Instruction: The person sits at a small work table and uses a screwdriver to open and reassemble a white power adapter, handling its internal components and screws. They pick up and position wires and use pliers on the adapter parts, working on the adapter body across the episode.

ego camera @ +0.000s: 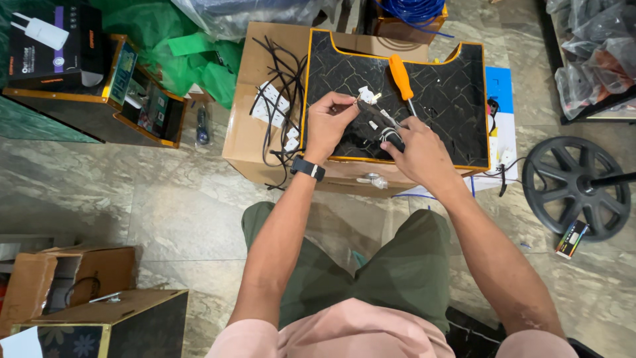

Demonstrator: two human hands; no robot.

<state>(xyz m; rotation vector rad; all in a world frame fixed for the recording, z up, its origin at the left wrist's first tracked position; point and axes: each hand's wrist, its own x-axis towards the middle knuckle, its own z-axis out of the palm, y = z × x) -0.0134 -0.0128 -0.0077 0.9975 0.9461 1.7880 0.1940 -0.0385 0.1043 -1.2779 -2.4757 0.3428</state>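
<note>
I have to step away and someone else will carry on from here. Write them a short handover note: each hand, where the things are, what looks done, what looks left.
Left hand: pinching a small white plug part with metal prongs, held above the black tray.
Right hand: gripping a dark hand tool whose tip meets that part.
Orange-handled screwdriver: lying loose on the tray, just beyond the hands.
White power strips and black cables: on the cardboard box left of the tray.
Done: cannot tell from this view how far the part is worked.
Left: the part is not yet put down; the strips and cables lie untouched.
</note>
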